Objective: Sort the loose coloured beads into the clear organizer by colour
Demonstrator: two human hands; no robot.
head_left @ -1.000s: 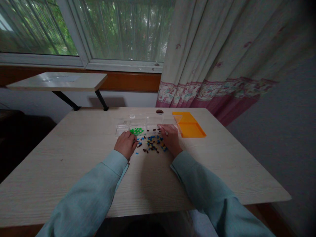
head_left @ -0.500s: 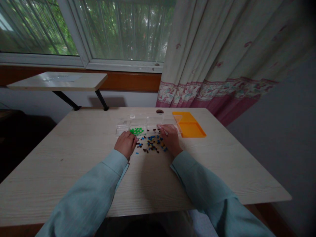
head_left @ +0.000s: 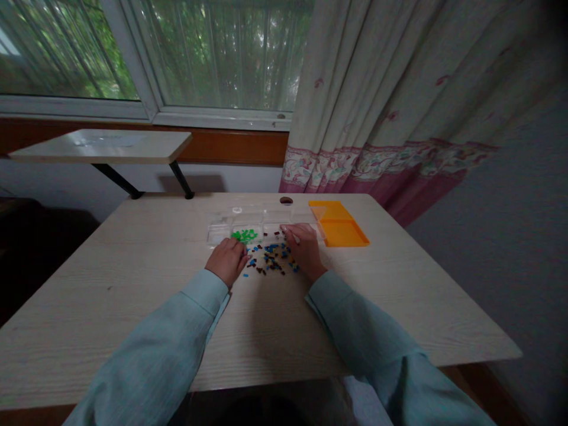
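Note:
A heap of small beads, blue, dark and orange, lies on the wooden table between my hands. My left hand rests at the heap's left edge with its fingers curled in, and anything it holds is too small to see. My right hand lies at the heap's right side, fingers stretched toward a clear compartment box. One compartment holds green beads.
An orange lid lies right of the clear box. A small white side table stands under the window behind. A curtain hangs at the right. The table's right edge drops off near the wall.
Both hands stay by the heap. My left hand has crept slightly up and right, toward the green beads.

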